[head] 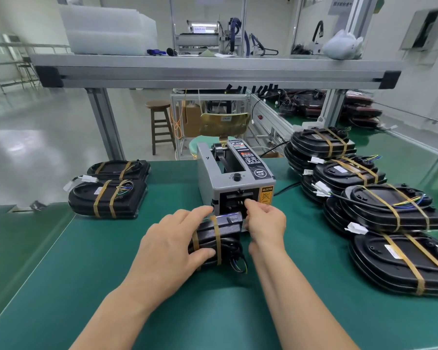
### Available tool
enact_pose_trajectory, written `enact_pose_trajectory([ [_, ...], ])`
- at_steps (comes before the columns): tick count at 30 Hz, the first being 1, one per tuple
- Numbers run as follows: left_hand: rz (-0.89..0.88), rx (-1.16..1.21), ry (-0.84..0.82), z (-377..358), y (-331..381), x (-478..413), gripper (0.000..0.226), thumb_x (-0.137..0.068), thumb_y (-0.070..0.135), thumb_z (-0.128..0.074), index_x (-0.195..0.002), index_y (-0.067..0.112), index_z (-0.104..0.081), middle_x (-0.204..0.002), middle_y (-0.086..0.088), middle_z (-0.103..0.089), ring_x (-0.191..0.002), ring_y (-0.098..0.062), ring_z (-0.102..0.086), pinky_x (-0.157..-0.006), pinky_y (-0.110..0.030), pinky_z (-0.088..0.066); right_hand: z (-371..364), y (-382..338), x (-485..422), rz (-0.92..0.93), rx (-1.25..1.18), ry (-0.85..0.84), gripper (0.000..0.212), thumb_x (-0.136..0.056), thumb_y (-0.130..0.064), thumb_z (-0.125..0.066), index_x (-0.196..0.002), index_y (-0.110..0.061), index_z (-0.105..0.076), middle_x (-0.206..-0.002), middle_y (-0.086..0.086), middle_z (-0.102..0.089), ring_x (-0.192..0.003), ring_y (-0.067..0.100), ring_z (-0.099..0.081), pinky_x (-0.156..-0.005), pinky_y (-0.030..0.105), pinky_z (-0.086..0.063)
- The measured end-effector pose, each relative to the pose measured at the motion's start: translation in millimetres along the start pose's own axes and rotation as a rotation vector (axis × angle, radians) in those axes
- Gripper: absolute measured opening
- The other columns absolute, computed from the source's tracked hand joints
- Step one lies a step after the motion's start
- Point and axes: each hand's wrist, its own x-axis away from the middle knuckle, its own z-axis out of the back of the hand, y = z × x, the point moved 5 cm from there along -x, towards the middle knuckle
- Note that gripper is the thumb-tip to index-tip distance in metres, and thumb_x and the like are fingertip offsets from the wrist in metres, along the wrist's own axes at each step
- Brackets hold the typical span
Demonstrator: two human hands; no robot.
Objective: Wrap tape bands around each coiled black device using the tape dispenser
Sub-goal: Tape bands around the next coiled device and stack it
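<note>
Gripped black device [229, 229] with left hand [172, 246]; curled right hand [263, 221], hold unclear, at tape dispenser [235, 178] labelled "CAUTION", "SEMI".

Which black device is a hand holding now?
The device before the tape dispenser, held by the left hand; the left pile and right pile lie untouched.

The desk [106, 286] wears a plain deep-green mat. The tape dispenser [208, 173] is light grey, with a black top panel, a black knob and an orange-yellow caution label (black lettering on it). The device [228, 231] in front of it is black, crossed by two tan tape bands [216, 238]; its wires [240, 267] show yellow and blue. The stacked devices [412, 218] at right are black with tan bands and white connectors [355, 228].
</note>
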Motion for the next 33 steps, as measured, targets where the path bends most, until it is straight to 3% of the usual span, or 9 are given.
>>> enact_pose_trajectory([
  [3,-0.035,0.015,0.016,2,3,0,0.062,-0.083,0.057,-0.065,-0.139,0.054,-0.038,-0.119,0.023,-0.051,-0.106,-0.008,-0.047,-0.088,-0.027,-0.041,6,-7,6,-0.029,-0.120,-0.049,0.022,-0.087,-0.007,-0.067,-0.067,-0.012,-0.059,-0.054,-0.002,-0.053,-0.051,0.012,-0.045,-0.047,0.019,-0.041],
  [8,-0.112,-0.010,0.040,3,11,-3,0.054,-0.081,0.035,-0.078,-0.132,0.038,-0.060,-0.114,0.011,-0.062,-0.092,-0.019,-0.060,-0.080,-0.040,-0.049,14,-17,30,-0.047,-0.203,-0.148,0.015,-0.087,-0.010,-0.068,-0.074,-0.010,-0.062,-0.075,0.006,-0.065,-0.073,0.017,-0.060,-0.067,0.026,-0.049],
  [11,-0.142,-0.016,0.062,2,16,-6,0.049,-0.079,0.026,-0.080,-0.126,0.031,-0.065,-0.115,0.009,-0.065,-0.094,-0.022,-0.064,-0.079,-0.043,-0.051,19,-16,45,-0.046,-0.278,-0.180,0.016,-0.089,-0.005,-0.066,-0.075,-0.007,-0.061,-0.056,-0.003,-0.066,-0.051,0.004,-0.063,-0.046,0.016,-0.048],
  [13,-0.138,-0.016,0.083,3,16,-7,0.047,-0.079,0.026,-0.080,-0.124,0.030,-0.067,-0.117,0.009,-0.066,-0.096,-0.022,-0.065,-0.079,-0.044,-0.052,19,-15,52,-0.019,-0.305,-0.173,0.016,-0.090,-0.003,-0.066,-0.075,-0.004,-0.062,-0.052,-0.004,-0.065,-0.044,0.002,-0.059,-0.042,0.014,-0.045],
  [16,-0.134,-0.021,0.094,2,17,-6,0.047,-0.077,0.025,-0.082,-0.122,0.030,-0.068,-0.114,0.008,-0.067,-0.094,-0.023,-0.065,-0.075,-0.046,-0.053,15,-13,59,0.001,-0.317,-0.139,0.013,-0.089,-0.003,-0.068,-0.076,-0.003,-0.066,-0.061,0.004,-0.066,-0.047,0.007,-0.058,-0.045,0.015,-0.046],
  [22,-0.133,-0.038,0.102,2,18,-5,0.050,-0.074,0.025,-0.085,-0.121,0.029,-0.069,-0.110,0.008,-0.067,-0.089,-0.024,-0.065,-0.070,-0.045,-0.053,4,-8,65,-0.008,-0.304,-0.098,0.013,-0.088,-0.008,-0.070,-0.090,0.005,-0.068,-0.085,0.022,-0.069,-0.070,0.023,-0.061,-0.068,0.036,-0.054],
  [29,-0.136,-0.037,0.109,2,18,-5,0.048,-0.077,0.027,-0.082,-0.122,0.030,-0.067,-0.113,0.009,-0.066,-0.091,-0.024,-0.064,-0.073,-0.043,-0.051,4,-3,64,0.002,-0.303,-0.085,0.009,-0.087,-0.006,-0.071,-0.081,0.001,-0.068,-0.074,0.013,-0.063,-0.068,0.022,-0.055,-0.063,0.032,-0.050],
  [33,-0.139,-0.040,0.109,2,18,-4,0.051,-0.076,0.027,-0.083,-0.123,0.030,-0.066,-0.112,0.009,-0.066,-0.091,-0.024,-0.064,-0.073,-0.043,-0.052,4,-1,63,-0.008,-0.311,-0.063,0.011,-0.086,-0.005,-0.072,-0.090,0.004,-0.068,-0.080,0.015,-0.065,-0.071,0.023,-0.057,-0.068,0.035,-0.051],
])
